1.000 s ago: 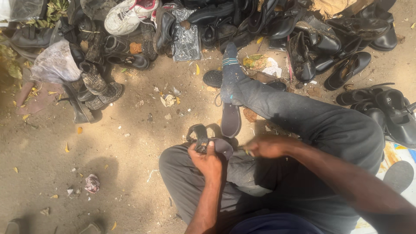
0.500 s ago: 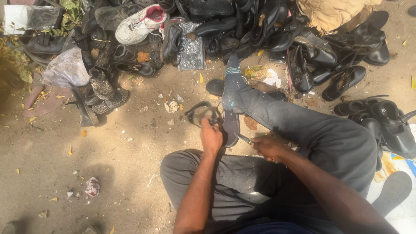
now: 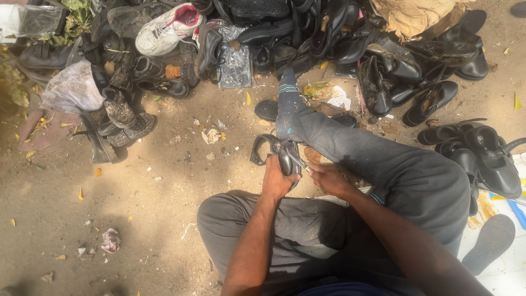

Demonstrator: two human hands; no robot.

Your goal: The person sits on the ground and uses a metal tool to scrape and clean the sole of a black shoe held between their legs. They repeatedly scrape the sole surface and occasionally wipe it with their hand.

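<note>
The ground (image 3: 137, 219) is dry sandy earth with small yellow leaves and bits of litter on it. Along the top of the view, from about 10 o'clock to 2 o'clock, lies a big pile of shoes (image 3: 307, 38), nearly all of them black, and among them one white sneaker (image 3: 164, 27) with red parts at about 11 o'clock. At 3 o'clock more black sandals (image 3: 482, 153) lie together at the edge of a pale mat.

The person sits on the ground in grey trousers (image 3: 383, 175). The right leg is stretched toward 12 o'clock and ends in a dark sock with striped cuff (image 3: 287, 104); the left leg is folded across the lower middle.

At the left, at about 9 o'clock, a crumpled whitish plastic bag (image 3: 71, 90) lies beside a pair of worn, dusty boots (image 3: 123, 118). At 7 o'clock a small crumpled wrapper (image 3: 111, 239) lies on the sand.

In the centre, just beside the stretched leg, is a black sandal (image 3: 276, 153) with a looped strap. The left hand (image 3: 278, 178) has its fingers closed around this sandal and holds it up from below. The right hand (image 3: 327, 178) is just at 3 o'clock of it, fingers closed on a thin metal tool (image 3: 297, 161) whose tip touches the sandal.
</note>
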